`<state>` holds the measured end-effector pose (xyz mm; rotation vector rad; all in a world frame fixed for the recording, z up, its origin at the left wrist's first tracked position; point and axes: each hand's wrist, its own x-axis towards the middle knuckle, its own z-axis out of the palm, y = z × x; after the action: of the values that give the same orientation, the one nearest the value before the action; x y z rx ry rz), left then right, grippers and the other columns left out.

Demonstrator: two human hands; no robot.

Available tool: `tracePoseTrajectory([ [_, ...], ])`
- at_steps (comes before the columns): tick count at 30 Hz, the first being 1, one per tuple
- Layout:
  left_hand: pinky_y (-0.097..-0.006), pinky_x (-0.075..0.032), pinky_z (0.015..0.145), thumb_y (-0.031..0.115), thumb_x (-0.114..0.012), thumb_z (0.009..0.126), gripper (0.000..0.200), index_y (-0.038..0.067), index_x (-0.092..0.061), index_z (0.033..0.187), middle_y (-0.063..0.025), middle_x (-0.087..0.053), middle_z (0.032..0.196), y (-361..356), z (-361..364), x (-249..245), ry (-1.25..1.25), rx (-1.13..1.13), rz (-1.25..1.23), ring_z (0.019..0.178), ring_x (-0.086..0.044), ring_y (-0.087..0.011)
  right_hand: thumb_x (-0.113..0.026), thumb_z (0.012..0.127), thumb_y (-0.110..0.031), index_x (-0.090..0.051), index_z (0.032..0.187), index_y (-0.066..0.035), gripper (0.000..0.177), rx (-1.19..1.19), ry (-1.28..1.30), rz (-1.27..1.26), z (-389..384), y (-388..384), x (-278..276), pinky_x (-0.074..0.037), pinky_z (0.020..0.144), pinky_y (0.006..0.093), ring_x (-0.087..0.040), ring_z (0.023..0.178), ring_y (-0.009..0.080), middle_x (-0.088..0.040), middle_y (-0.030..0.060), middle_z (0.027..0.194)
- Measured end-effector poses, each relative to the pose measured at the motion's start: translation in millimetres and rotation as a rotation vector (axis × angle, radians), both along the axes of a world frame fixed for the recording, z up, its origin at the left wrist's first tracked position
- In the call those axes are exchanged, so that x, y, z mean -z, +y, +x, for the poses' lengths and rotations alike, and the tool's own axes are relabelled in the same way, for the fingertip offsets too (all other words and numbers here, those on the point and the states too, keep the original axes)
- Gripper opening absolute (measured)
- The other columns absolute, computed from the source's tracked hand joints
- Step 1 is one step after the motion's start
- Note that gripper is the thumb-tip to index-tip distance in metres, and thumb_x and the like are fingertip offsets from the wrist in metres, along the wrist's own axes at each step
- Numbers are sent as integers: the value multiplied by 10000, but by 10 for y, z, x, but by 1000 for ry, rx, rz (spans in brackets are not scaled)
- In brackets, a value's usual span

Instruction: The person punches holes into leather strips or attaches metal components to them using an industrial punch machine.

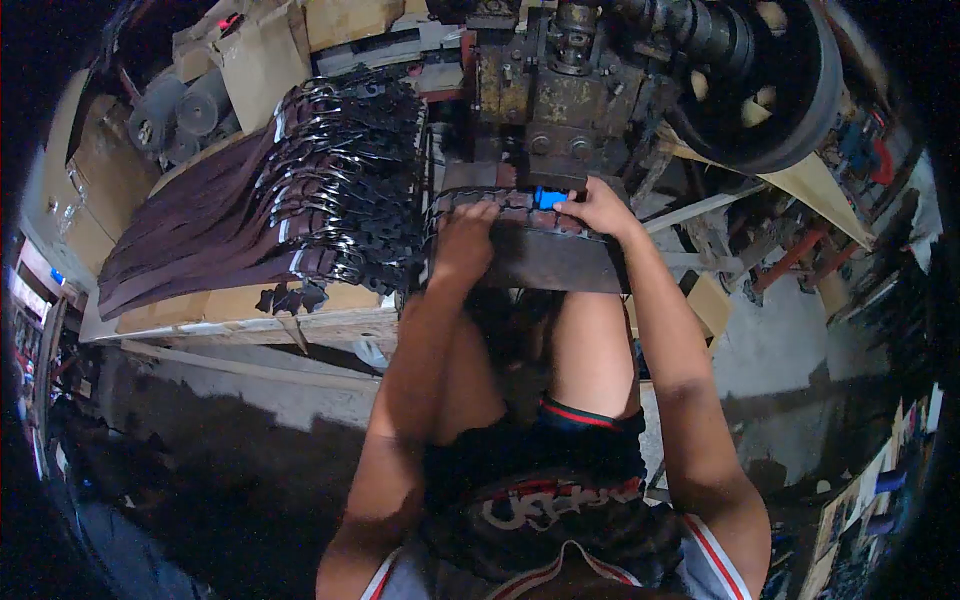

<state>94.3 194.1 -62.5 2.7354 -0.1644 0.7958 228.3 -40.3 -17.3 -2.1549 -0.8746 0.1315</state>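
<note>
A brown strip (515, 210) with a notched edge, possibly leather, lies across the dark metal plate (555, 262) of a press. My left hand (468, 240) rests on its left part, fingers stretched out and lying flat. At the strip's right end is my right hand (602, 210), closed on it, with the thumb pointing left over the surface. That thumb is close to a bright blue piece (548, 198) just under the press head (560, 145). The tips of my right fingers are partly hidden near the press head.
A stack of brown strips (200, 225) with metal hooks and black notched ends lies on a cardboard-covered bench (160, 320) at left. A large flywheel (770, 90) sits at upper right, with metal bars (790, 262) below it. Cardboard boxes (260, 60) stand behind.
</note>
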Motion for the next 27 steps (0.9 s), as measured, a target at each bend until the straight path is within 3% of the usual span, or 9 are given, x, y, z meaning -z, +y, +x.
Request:
tracePoseTrajectory([
  [1,-489,-343,995,33,-483,767,448,114,-569,1199,-54,-539,1275,-10,-7,1,-10,-9,-3,1177,-476,-258,-762,742,-157,-532,1081,16,444,-36,54,142,83,-12,104,-446,657,284,-521,702,120,-575,21,808],
  [4,-488,-349,990,41,-481,770,433,115,-580,1185,-56,-558,1256,7,13,60,-58,-29,-19,1161,-490,-258,-751,749,-110,-528,1133,27,465,-18,135,411,133,-57,217,-454,714,274,-541,776,118,-600,31,864],
  [7,-487,-357,984,47,-481,771,425,111,-588,1177,-61,-572,1240,19,7,22,-3,-49,-43,1163,-496,-259,-742,753,-78,-511,1200,27,513,80,79,445,-16,-195,97,-451,773,267,-546,844,119,-610,49,939],
  [14,-490,-349,995,46,-458,782,423,101,-580,1183,-66,-541,1286,63,-84,-14,36,-98,-3,1215,-464,-258,-740,753,-80,-504,1227,28,541,72,-8,295,-12,-261,58,-448,806,272,-552,872,136,-611,77,966],
  [17,-481,-334,1012,40,-486,765,425,100,-577,1175,-83,-553,1248,131,40,154,-41,-61,-41,1199,-470,-268,-748,743,-96,-523,1207,25,530,120,-27,278,-34,-243,77,-450,798,275,-551,849,137,-607,75,938],
  [20,-472,-328,1012,79,-561,747,406,89,-585,1153,-108,-567,1178,138,-5,94,-284,40,80,1162,-477,-293,-759,729,-119,-545,1178,23,517,167,-86,299,-49,-319,123,-450,786,276,-548,821,136,-600,74,904],
  [23,-442,-359,1010,147,-626,781,375,84,-590,1149,-168,-525,1243,-46,-8,-287,-176,343,-290,1182,-464,-328,-765,719,-130,-562,1150,21,500,197,-82,365,-129,-412,204,-449,783,275,-546,803,138,-597,73,877],
  [27,-481,-350,981,283,-678,759,370,90,-651,1074,-139,-486,1267,-501,386,-304,103,67,-102,1196,-413,-322,-767,718,-121,-574,1126,16,471,251,-227,298,-466,-508,110,-447,787,268,-542,797,133,-602,67,870],
])
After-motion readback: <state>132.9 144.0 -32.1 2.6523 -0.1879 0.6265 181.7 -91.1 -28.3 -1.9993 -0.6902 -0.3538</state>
